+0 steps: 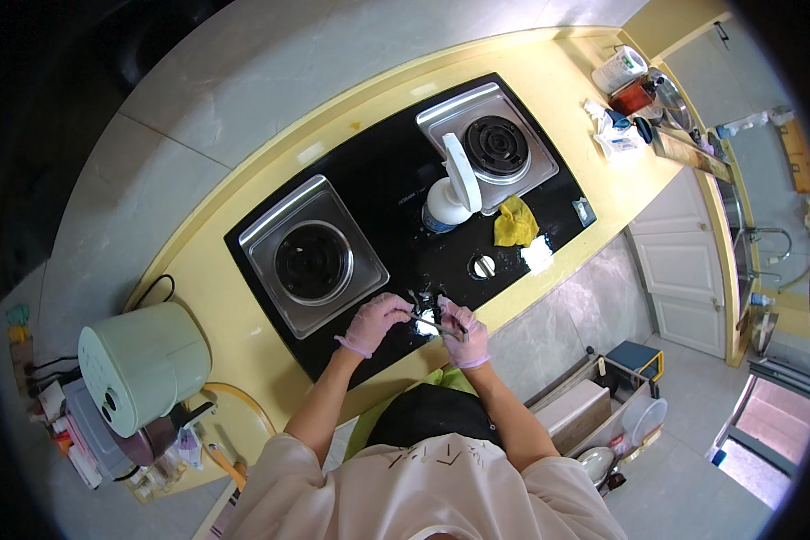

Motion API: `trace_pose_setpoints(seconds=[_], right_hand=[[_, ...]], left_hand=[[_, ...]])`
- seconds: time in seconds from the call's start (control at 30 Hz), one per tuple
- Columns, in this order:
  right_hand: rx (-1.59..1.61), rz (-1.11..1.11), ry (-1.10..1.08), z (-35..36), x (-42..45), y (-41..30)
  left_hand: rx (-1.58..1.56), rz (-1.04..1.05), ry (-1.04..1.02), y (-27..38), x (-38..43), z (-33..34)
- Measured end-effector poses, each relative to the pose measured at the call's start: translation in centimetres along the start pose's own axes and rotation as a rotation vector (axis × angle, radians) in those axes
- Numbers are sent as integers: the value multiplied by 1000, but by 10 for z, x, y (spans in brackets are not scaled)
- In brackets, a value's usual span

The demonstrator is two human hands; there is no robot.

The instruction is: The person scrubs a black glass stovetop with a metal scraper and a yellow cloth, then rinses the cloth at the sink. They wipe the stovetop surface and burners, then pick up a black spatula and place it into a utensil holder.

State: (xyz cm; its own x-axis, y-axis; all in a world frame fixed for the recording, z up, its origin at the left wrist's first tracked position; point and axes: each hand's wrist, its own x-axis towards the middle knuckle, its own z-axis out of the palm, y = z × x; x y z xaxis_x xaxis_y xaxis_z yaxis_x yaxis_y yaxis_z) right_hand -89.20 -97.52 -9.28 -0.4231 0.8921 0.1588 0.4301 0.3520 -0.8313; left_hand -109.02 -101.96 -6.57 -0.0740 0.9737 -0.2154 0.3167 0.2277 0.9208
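Observation:
In thin pink gloves, my left hand [378,322] and my right hand [464,332] grip the two ends of a thin, narrow tool [434,324], whose exact kind I cannot tell. They are over the front edge of a black glass gas cooktop [391,182], which has wet, shiny patches. A stove knob [484,266] sits beyond my right hand. Behind it stand a white spray bottle [449,202] and a crumpled yellow cloth [515,223]. The left burner [314,262] and the right burner [496,143] sit in square steel drip trays.
A pale green air fryer [148,364] stands on the yellow counter [233,351] at left. Paper towel roll [619,69], a reddish-brown pump bottle [633,98] and white packets [617,138] are at the right end. Below right is a storage cart [580,418].

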Motion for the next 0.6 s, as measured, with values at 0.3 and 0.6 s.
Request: trace_pose_setpoints(seconds=[0.3, 0.6], right_hand=[[283, 304, 220, 20, 0, -1], [287, 188, 164, 10, -5, 1]], left_hand=[[8, -59, -87, 8, 11, -8], [4, 50, -74, 5, 13, -6]])
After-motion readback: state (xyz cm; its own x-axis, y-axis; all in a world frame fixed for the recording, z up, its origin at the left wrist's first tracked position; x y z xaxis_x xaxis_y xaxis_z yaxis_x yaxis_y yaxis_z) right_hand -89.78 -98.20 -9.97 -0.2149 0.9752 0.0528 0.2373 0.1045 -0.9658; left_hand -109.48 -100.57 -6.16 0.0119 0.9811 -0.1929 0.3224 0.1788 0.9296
